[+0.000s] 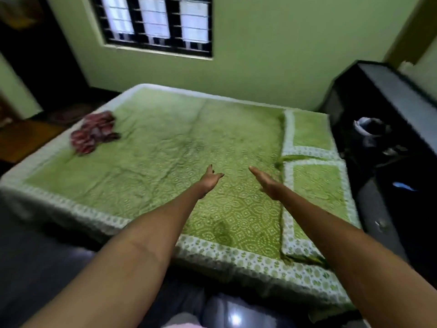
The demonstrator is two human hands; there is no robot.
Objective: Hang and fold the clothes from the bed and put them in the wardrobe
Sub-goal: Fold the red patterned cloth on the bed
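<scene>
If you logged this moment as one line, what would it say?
left hand: open, holds nothing | right hand: open, holds nothing | red patterned cloth: crumpled at far left of bed | both hands above bedspread

A crumpled red-and-white garment (94, 132) lies near the green bed's (165, 143) far left edge.

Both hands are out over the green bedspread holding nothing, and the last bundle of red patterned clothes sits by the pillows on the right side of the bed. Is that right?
Not quite. The head view shows the red patterned clothes bundled near the far left edge of the bed, not by the pillows on the right. The rest holds: the left hand and right hand reach out over the green bedspread, open and holding nothing.
</scene>
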